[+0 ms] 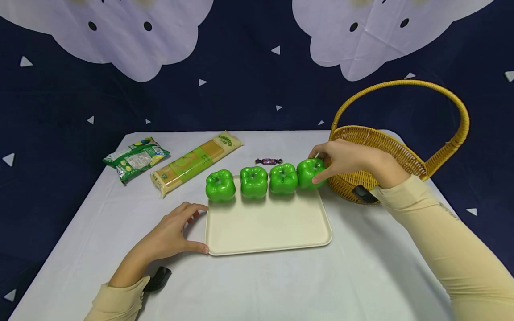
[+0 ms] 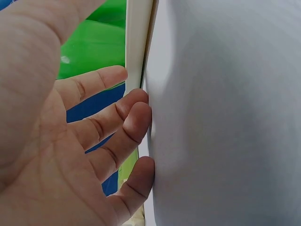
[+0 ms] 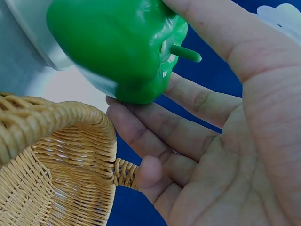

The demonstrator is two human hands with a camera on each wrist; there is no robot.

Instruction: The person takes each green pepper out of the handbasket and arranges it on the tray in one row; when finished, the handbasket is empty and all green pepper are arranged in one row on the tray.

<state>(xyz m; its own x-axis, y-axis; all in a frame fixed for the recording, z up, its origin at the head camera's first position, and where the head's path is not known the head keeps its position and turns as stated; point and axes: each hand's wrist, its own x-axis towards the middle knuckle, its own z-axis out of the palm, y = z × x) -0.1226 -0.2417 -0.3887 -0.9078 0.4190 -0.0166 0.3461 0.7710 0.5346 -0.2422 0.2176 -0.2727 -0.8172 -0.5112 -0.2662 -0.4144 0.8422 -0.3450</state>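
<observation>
My right hand (image 1: 345,156) holds a green bell pepper (image 1: 308,174) at the tray's far right corner, thumb on the near side and fingers on the far side. In the right wrist view this pepper (image 3: 117,47) shows its short green stem. More green bell peppers (image 1: 254,183) stand in a row beside it along the far edge of the cream tray (image 1: 269,225). My left hand (image 1: 170,234) is at the tray's left side, its thumb tip at the near corner and its fingertips farther up that edge. The left wrist view shows these fingers (image 2: 136,122) loosely bent.
A wicker basket (image 1: 377,138) with a tall handle stands right of the tray, close to my right hand. Behind the tray lies a purple wrapped candy (image 1: 269,161). A noodle packet (image 1: 196,162) and a green snack bag (image 1: 136,159) lie at the back left of the white table (image 1: 281,285).
</observation>
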